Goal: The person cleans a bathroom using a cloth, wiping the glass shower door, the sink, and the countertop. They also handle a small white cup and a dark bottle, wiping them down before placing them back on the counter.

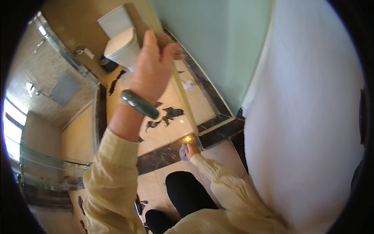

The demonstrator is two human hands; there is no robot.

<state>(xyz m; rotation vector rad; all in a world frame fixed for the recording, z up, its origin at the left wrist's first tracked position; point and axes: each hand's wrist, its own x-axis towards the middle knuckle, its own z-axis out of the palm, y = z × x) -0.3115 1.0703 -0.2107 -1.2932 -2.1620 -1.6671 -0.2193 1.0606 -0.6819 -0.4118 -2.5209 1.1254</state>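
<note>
My left hand (155, 63), with a dark green bangle (140, 103) on its wrist, is raised with the fingers curled around a long, pale yellowish edge (183, 98), which looks like the edge of a glass door. That edge slants down to a dark marble threshold (159, 159). Low down, my right hand (192, 150) holds a bunched grey cloth (183, 152) at the threshold, close to the foot of the edge. A bright golden spot (188, 138) shows just above my fingers; whether it is a fitting or a reflection, I cannot tell.
Frosted greenish glass (210, 44) and a large white cloth (304, 117) stand on the right. Beyond the threshold are a white toilet (122, 48), a dark bin (108, 63) and dark irregular patches (173, 112) on the tiled floor. A glass-walled shower area (64, 87) is at left.
</note>
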